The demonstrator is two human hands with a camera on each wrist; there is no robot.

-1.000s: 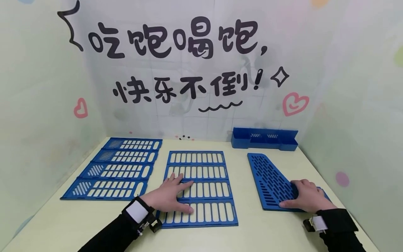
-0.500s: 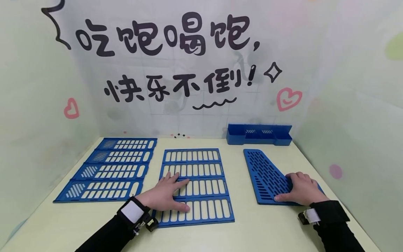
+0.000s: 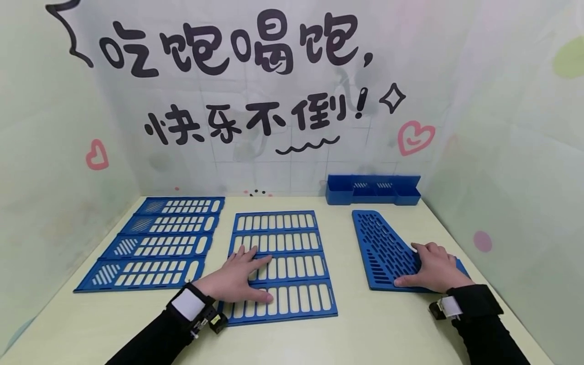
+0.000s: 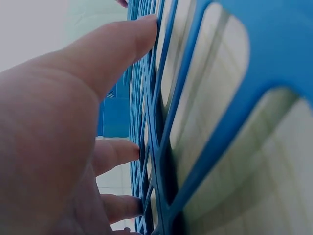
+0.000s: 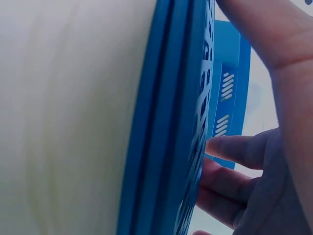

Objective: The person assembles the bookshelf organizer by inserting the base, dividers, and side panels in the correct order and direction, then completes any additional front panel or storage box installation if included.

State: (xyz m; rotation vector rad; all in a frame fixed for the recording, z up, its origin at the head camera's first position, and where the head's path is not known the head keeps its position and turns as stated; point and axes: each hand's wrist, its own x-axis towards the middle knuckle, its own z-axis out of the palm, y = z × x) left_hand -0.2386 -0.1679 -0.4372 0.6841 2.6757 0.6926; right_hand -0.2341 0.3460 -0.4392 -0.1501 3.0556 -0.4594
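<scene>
My left hand [image 3: 237, 279] rests with spread fingers on the middle group of blue slotted plastic panels [image 3: 301, 280], which lie edge to edge on the table. In the left wrist view, the thumb [image 4: 117, 46] and the other fingertips touch the panel's slotted face. On the right, my right hand [image 3: 435, 271] lies over a stack of blue perforated side panels [image 3: 365, 238] with a slanted edge, thumb apart from the fingers. Stacked edges of these panels [image 5: 161, 122] show in the right wrist view, with the fingertips at the top face.
At the left lie several blue panels [image 3: 109, 251] with slots and striped cutouts, in a row reaching back. A blue compartment box [image 3: 339, 196] stands at the back right by the wall [image 3: 292, 172]. Walls flank the pale table [image 3: 347, 339] on both sides.
The head view has shifted, so the panels, box and hands appear slightly further left and higher. Both hands keep their places on the panels.
</scene>
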